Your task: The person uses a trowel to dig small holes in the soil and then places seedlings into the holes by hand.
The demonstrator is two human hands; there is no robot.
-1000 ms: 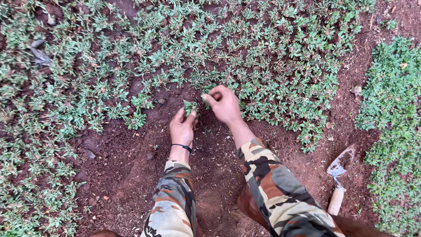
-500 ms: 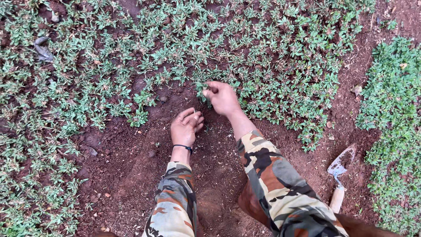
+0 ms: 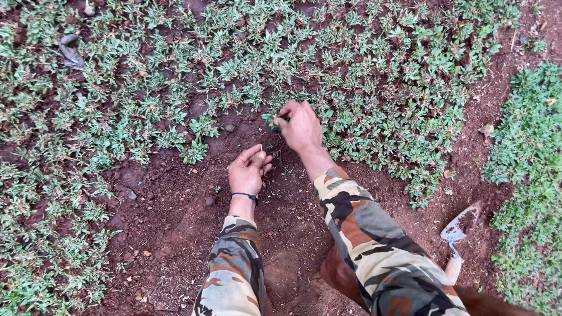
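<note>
Pinching a small green sprig (image 3: 271, 120), right hand (image 3: 300, 126); left hand (image 3: 247, 171) loosely curled just below.

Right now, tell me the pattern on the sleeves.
Camouflage: tan, brown, black and green patches on both sleeves, head view.

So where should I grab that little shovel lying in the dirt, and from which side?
Hold the trowel by its pale handle, the near end, low in the picture. It lies flat on the red soil with the metal blade pointing away, so coming from above at the near side probably works best. It sits beside the right sleeve, nearer the right hand.
</note>
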